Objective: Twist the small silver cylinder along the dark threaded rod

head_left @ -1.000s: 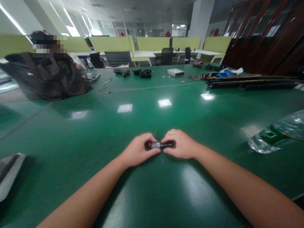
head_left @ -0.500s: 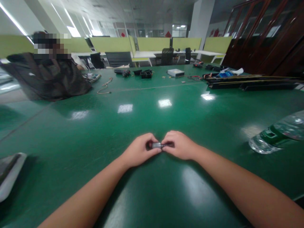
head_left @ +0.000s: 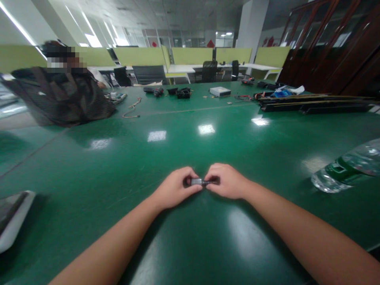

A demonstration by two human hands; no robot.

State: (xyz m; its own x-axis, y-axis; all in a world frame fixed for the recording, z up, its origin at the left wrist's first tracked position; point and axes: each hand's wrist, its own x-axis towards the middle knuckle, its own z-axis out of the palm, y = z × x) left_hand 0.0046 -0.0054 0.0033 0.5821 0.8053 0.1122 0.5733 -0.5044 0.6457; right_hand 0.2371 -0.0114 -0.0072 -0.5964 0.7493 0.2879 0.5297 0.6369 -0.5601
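Fingers curled on a small cylinder

The left hand (head_left: 178,187), nearly closed, pinches the smooth grey cylinder (head_left: 196,181); the right hand (head_left: 227,181), similarly curled, grips its dark end. Beneath them lies the glossy green table (head_left: 190,146); right, a clear bottle (head_left: 341,170).

no readable text on the bottle's green label (head_left: 341,169).

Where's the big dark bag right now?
In the head view, the bag is at the far left on the green table, just left of the thin cord.
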